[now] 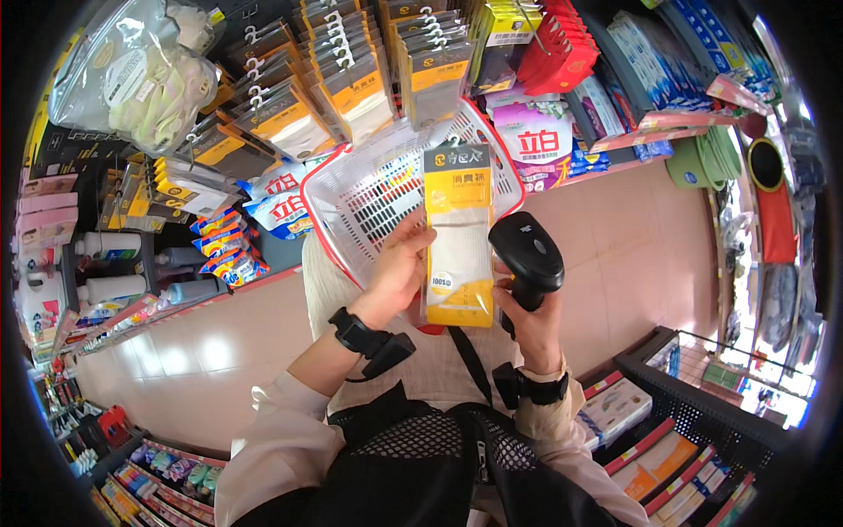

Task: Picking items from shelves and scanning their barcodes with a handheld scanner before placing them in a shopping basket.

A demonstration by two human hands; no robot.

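Note:
My left hand (400,263) grips the left edge of a flat pack of white socks (460,244), in clear film with yellow and grey card and a hook at its top. Held upright, the pack faces me above my lap. Around the handle of a black handheld barcode scanner (527,253) my right hand (535,323) is closed. Its fingers reach close to the pack's right edge; whether they touch it is hidden. Behind the pack, a white plastic basket (342,191) with a red rim leans tilted against the shelf.
Similar sock packs (359,92) hang on hooks ahead, beside red packs (560,46). Detergent bags (533,141) fill the lower shelf. Bottles (112,245) lie at the left. A green bucket (691,161) stands at the right, and a low shelf with boxes (616,408) is behind my right arm.

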